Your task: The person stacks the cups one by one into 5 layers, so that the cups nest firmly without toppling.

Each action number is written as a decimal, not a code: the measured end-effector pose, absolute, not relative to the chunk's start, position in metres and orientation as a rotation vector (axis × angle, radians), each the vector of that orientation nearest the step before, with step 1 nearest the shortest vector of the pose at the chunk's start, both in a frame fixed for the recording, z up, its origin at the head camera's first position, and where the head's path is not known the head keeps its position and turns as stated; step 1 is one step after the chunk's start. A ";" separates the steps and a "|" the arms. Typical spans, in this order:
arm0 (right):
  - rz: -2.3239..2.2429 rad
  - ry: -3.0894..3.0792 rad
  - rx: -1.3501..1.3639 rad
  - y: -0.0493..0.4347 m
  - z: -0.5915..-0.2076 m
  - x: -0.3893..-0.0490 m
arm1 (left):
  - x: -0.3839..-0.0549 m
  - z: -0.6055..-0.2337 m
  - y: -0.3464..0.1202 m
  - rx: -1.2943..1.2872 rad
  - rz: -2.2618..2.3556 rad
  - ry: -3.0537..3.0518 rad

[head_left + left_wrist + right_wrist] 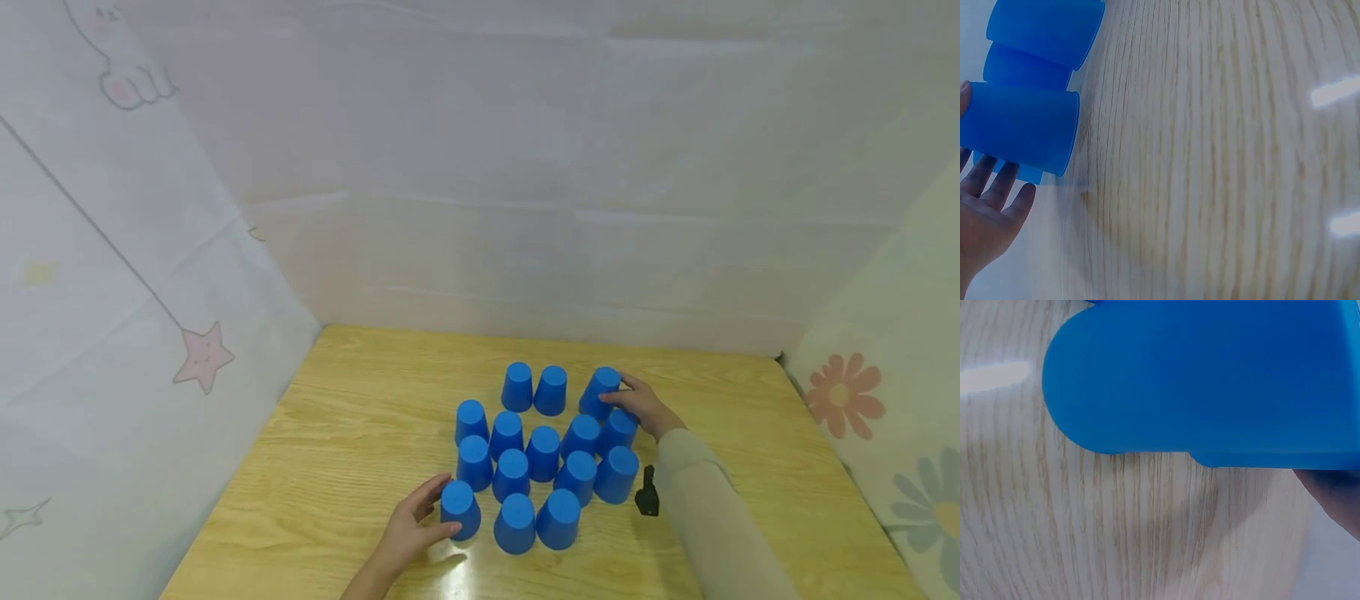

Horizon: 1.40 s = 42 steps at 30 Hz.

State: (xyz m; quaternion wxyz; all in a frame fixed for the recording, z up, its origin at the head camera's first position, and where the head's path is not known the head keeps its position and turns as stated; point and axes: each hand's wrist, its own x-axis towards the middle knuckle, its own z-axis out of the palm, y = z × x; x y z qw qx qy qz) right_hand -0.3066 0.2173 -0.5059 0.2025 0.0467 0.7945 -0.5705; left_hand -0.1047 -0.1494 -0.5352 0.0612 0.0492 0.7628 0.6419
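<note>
Several blue plastic cups stand upside down in loose rows on the table. My left hand holds the front left cup from its left side, thumb in front and fingers behind. That cup shows in the left wrist view between the thumb and the spread fingers. At the back right, my right hand grips a slightly tilted cup from its right side. Another blue cup fills much of the right wrist view, hiding most of the right hand.
A small black object lies right of the cups, by the right sleeve. Two cups, one of them the back left cup, stand at the rear. Patterned cloth walls the wooden table at back and sides.
</note>
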 end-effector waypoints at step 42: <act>-1.280 2.418 -0.004 0.199 -0.508 -0.318 | -0.100 -0.539 -0.143 0.102 1.951 2.358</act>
